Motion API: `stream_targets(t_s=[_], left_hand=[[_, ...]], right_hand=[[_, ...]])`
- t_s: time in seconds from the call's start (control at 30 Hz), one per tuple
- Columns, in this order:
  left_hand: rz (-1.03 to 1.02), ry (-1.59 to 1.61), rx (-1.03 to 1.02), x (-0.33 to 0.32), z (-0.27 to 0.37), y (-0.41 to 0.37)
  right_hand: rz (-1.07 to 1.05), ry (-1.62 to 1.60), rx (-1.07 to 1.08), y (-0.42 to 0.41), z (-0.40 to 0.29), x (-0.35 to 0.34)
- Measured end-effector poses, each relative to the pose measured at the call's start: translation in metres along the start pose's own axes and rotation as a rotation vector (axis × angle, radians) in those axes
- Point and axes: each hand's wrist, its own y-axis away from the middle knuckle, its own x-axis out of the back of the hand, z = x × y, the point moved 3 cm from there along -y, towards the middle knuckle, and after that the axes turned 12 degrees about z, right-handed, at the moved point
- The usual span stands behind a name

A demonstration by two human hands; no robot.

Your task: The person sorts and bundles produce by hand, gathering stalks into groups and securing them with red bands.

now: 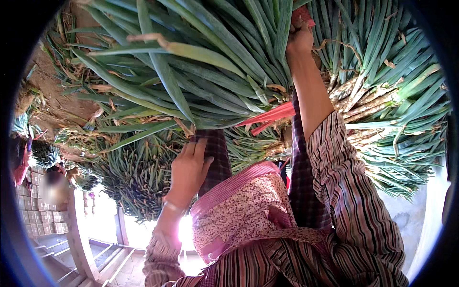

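A large bundle of green onions with long green leaves (215, 71) fills the upper middle of the head view. My right hand (300, 37) reaches past its right side, fingers closed on a red strip (304, 16), perhaps a tie band; its fingertips are partly hidden. A flat red band (270, 114) shows at the bundle's lower edge, with loose ends pointing left. My left hand (188, 168) is below the leaves, above my dark checked trouser leg, thumb apart from the fingers. Its fingertips are near a drooping leaf tip; contact is unclear.
More green onions (376, 97) lie piled on the right, their pale stalks and roots facing inward. Another heap (136, 172) is at lower left. Dry leaves litter the brown ground (61, 100). Stacked boxes (43, 215) and a blurred person (55, 186) are at far left.
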Motion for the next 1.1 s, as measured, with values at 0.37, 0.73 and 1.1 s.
stream_targets(t_s=[0.37, 0.73, 1.1], left_hand=[[0.216, -0.027, -0.18, -0.105, -0.031, -0.026], [0.345, 0.948, 0.414, 0.017, 0.064, -0.012], [0.342, 0.691, -0.203, -0.019, 0.187, -0.219]], right_hand=[[-0.012, 0.043, 0.038, 0.02, -0.011, -0.023], [0.114, -0.028, 0.167, 0.061, -0.026, -0.038], [0.044, 0.449, 0.415, 0.077, -0.029, -0.081]])
